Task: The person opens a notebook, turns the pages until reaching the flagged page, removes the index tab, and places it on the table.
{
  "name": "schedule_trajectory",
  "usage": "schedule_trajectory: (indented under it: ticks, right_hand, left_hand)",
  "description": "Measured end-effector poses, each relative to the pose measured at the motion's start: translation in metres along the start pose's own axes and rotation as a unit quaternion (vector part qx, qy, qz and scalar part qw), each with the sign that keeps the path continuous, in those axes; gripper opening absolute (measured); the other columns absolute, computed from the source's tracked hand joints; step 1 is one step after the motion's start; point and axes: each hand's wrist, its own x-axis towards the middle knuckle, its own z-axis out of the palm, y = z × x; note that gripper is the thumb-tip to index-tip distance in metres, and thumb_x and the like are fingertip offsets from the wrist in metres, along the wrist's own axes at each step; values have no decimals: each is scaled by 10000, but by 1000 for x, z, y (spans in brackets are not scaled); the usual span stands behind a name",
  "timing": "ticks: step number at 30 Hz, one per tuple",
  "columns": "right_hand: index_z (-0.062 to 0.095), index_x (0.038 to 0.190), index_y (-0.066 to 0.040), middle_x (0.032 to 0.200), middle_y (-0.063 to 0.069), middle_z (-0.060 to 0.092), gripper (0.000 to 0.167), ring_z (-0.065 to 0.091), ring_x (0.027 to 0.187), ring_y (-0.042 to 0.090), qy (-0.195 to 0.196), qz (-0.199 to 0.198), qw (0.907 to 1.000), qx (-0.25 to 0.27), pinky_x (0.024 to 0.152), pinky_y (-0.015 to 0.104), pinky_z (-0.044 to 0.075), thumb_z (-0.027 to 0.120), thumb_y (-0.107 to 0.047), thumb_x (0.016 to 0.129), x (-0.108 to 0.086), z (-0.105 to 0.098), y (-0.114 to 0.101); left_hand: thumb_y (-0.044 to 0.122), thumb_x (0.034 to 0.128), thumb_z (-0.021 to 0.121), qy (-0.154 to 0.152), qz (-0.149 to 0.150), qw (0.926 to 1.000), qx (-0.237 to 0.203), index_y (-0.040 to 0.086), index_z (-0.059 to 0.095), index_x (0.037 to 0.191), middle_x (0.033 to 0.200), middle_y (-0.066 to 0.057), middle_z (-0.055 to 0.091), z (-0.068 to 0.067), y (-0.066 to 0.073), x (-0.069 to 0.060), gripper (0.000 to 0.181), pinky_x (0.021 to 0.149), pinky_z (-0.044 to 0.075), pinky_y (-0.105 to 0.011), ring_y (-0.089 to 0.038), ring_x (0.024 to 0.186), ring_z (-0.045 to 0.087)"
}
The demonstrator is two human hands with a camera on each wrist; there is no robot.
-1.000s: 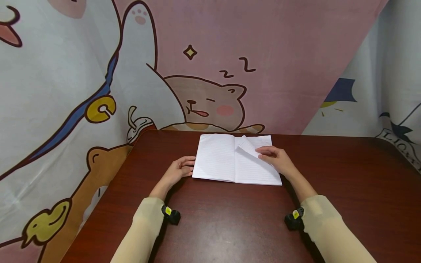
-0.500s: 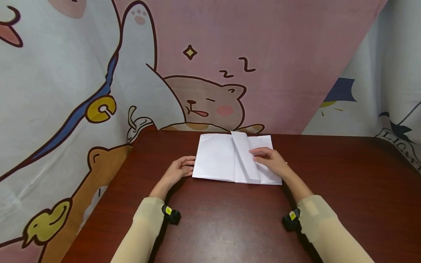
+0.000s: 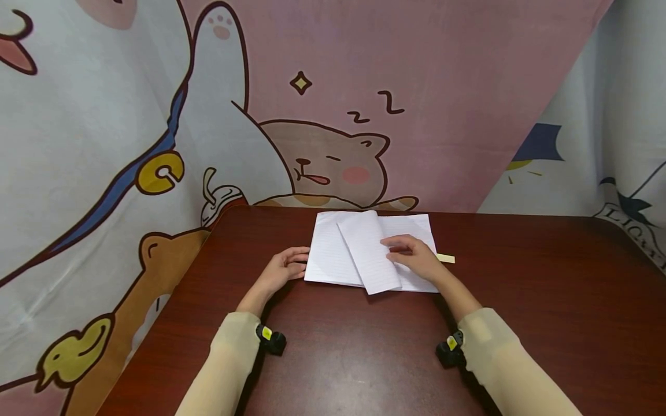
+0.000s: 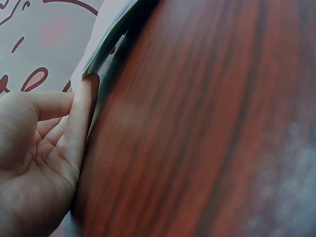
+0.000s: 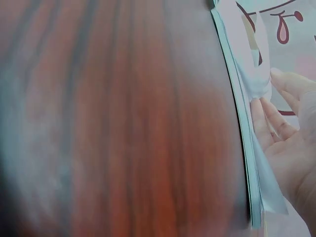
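An open notebook [image 3: 333, 245] with white lined pages lies towards the back of the table. My right hand [image 3: 413, 257] pinches a page [image 3: 366, 248], which stands raised and bent over the middle of the notebook. In the right wrist view the page [image 5: 259, 86] curves between the thumb and fingers of that hand [image 5: 286, 143]. At the notebook's left edge rests my left hand [image 3: 283, 268]. The left wrist view has this hand [image 4: 44, 153] with a fingertip against the notebook's edge [image 4: 106, 39]; whether a finger reaches underneath I cannot tell.
The dark red-brown table [image 3: 354, 358] extends in front of the notebook. A small pale yellow strip [image 3: 446, 258] sticks out past the notebook's right edge. Behind the table hangs a cloth [image 3: 442, 115] printed with cartoon animals. A small black camera sits on each wrist.
My right hand has moved left, carrying the page from the right half over the notebook's middle. The yellow strip has come into sight behind it. My left hand has stayed in place.
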Motion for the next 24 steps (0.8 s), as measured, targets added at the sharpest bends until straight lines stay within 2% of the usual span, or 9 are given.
schedule_trajectory:
  ticks: [5,12,19,24]
  right_hand:
    - [643,1280,8,1314,228,609,358,607,1179,396,-30,-8,10000,-60,904,158,466,676,-82,935,2,7,-3]
    - [645,1289,-6,1296,223,622,362,607,1166,380,-79,13,9997,-233,954,292,492,675,-88,937,5,15,-6]
    - [648,1282,-7,1279,219,629,360,603,1152,370,-104,-13,9995,-301,945,270,489,681,-84,932,7,22,-8]
    - [657,1272,-13,1266,214,626,358,599,1144,364,-140,-56,9992,-363,962,308,496,691,-75,921,9,26,-8]
  left_hand:
    - [-49,993,492,-4,8,10000,14,11,477,1443,1391,-251,549,0,0,0,454,848,558,-209,-160,1089,644]
    - [-55,990,492,-7,30,10000,0,5,476,1442,1393,-256,546,0,0,0,456,845,560,-211,-166,1092,644]
    - [-43,995,493,-4,20,10000,30,17,476,1445,1396,-249,547,0,-1,1,455,848,559,-209,-171,1101,645]
    - [-36,998,492,-10,18,10000,28,18,475,1446,1395,-247,547,-1,-2,1,451,853,559,-213,-172,1101,646]
